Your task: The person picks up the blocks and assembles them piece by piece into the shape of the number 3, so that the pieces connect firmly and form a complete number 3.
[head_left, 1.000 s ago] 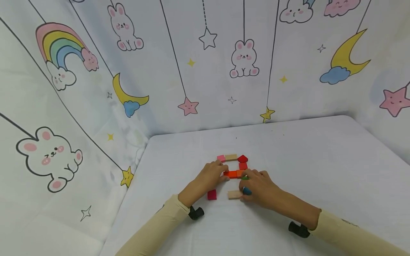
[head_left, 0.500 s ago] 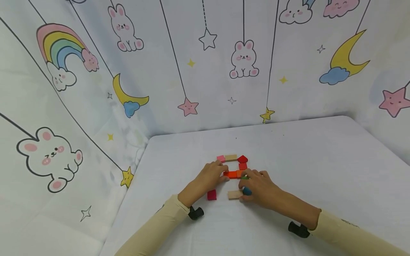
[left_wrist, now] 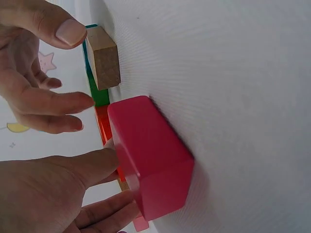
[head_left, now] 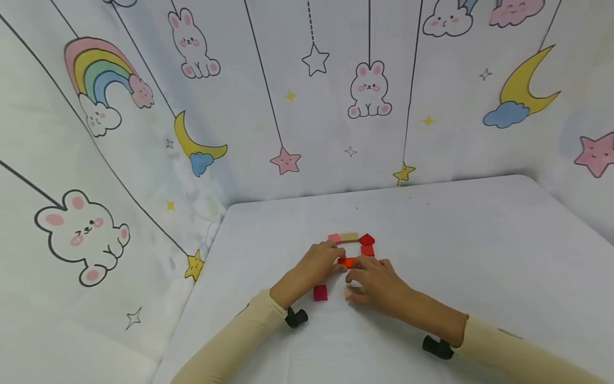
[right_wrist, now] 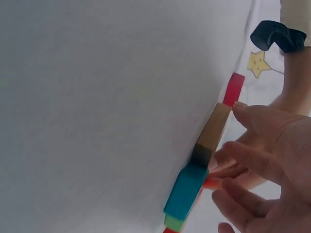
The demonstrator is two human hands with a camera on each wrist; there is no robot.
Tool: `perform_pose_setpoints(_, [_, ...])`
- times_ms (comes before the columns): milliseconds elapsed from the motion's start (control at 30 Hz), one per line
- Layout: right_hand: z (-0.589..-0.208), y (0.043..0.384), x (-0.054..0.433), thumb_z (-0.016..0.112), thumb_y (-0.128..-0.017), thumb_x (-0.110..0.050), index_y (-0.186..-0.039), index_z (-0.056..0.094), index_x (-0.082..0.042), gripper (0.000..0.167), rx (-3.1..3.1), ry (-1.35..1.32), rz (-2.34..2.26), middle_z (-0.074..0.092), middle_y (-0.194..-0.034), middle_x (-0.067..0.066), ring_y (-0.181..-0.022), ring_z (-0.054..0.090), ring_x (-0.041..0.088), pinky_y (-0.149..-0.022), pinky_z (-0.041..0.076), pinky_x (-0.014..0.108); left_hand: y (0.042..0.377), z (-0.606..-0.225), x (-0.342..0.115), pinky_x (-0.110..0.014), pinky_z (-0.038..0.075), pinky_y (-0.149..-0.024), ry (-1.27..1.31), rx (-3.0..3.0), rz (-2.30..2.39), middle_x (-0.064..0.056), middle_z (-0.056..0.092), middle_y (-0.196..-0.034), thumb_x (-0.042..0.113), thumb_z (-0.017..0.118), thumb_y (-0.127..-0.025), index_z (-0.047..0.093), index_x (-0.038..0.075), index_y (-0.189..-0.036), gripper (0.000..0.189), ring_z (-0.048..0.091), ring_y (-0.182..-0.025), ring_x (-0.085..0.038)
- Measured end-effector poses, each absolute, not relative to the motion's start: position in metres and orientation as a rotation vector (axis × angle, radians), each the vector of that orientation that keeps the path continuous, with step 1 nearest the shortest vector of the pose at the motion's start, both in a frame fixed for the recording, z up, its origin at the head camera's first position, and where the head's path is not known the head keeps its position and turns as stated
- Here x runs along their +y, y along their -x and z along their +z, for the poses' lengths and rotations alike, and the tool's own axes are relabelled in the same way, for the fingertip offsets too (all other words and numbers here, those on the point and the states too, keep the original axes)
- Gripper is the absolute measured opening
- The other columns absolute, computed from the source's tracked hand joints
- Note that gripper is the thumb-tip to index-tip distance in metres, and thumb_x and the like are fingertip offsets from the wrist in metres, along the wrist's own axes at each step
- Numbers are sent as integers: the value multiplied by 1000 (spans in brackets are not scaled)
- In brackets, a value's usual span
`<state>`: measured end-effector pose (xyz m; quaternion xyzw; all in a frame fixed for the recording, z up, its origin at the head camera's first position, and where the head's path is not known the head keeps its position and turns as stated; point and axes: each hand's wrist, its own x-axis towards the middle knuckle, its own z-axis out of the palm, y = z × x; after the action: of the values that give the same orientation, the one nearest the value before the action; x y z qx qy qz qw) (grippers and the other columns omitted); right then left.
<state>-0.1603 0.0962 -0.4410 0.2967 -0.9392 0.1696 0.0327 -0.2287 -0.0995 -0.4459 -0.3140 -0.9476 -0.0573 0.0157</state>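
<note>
My left hand (head_left: pixel 310 269) holds the left end of an orange block (head_left: pixel 347 262) between thumb and fingers; part of that grip is hidden. My right hand (head_left: pixel 386 288) is over a plain wooden block (right_wrist: pixel 214 131), its thumb tip at the block's left end and its other fingers spread loosely, apart from it. A teal block (right_wrist: pixel 186 191) and a green block (left_wrist: pixel 101 98) continue the line beyond the wooden one; in the head view the right hand covers them. Left of the wooden block, with a gap, lies a crimson block (head_left: pixel 320 292), large in the left wrist view.
Behind the hands lie a pink block (head_left: pixel 333 239), another wooden block (head_left: pixel 349 237), a dark red angular block (head_left: pixel 366 239) and a red block (head_left: pixel 367 250). They stand on a white-covered table (head_left: pixel 455 240). A printed curtain (head_left: pixel 249 106) hangs behind it.
My right hand has shifted left from the teal and green blocks along the wooden block, and its fingers now hide more of it. The left hand stays at the orange block.
</note>
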Motion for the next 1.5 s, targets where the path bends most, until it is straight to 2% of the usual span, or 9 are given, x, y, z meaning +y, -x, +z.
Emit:
perform_pose_setpoints(233, [-442,161,80,92,-82,-35,-110,80,-22,33,-2865,-963,498,63,-108,0,-110,58,21,-90,47,49,231,-443,-99,-32,55,-88,991,-2951,-183,0,71,-108,29,80,-96,77,19,-110,18,64,-96,-15])
perform_pose_setpoints(333, [-440,161,75,92,-82,-36,-113,80,-21,37,-2858,-978,485,67,-113,2,-113,60,22,-91,48,51,233,-441,-97,-32,55,-89,1014,-2958,-148,1,71,-108,31,79,-97,78,20,-110,17,63,-96,-14])
perform_pose_setpoints(467, [-440,159,68,91,-83,-35,-116,79,-18,39,-2854,-1000,469,71,-124,5,-119,64,24,-98,55,51,237,-437,-93,-32,54,-91,1038,-2978,-53,2,71,-109,31,77,-99,78,22,-112,16,61,-98,-13])
perform_pose_setpoints(633, [-440,157,59,91,-83,-36,-119,78,-16,43,-2897,-1006,393,74,-124,4,-113,71,22,-88,62,43,241,-433,-89,-33,53,-93,1056,-3011,-1,4,71,-108,28,78,-98,80,23,-111,14,60,-102,-12])
perform_pose_setpoints(900, [-438,156,43,91,-84,-35,-123,74,-14,48,-2998,-956,354,77,-114,2,-90,74,18,-77,64,37,244,-429,-84,-32,53,-91,1068,-3062,-29,4,70,-105,31,81,-95,81,22,-113,20,57,-98,-10])
perform_pose_setpoints(1133, [-441,160,34,91,-84,-33,-118,77,-11,43,-3009,-953,376,77,-102,2,-87,73,17,-78,64,37,242,-428,-83,-33,52,-93,1034,-3108,-19,3,67,-106,35,80,-96,80,22,-116,24,56,-95,-10])
perform_pose_setpoints(1500, [-443,162,33,92,-83,-34,-108,75,-11,38,-3000,-953,349,72,-88,-2,-75,66,14,-69,61,33,241,-427,-90,-31,53,-90,1007,-3102,-35,2,66,-105,32,81,-95,81,21,-115,22,56,-93,-11])
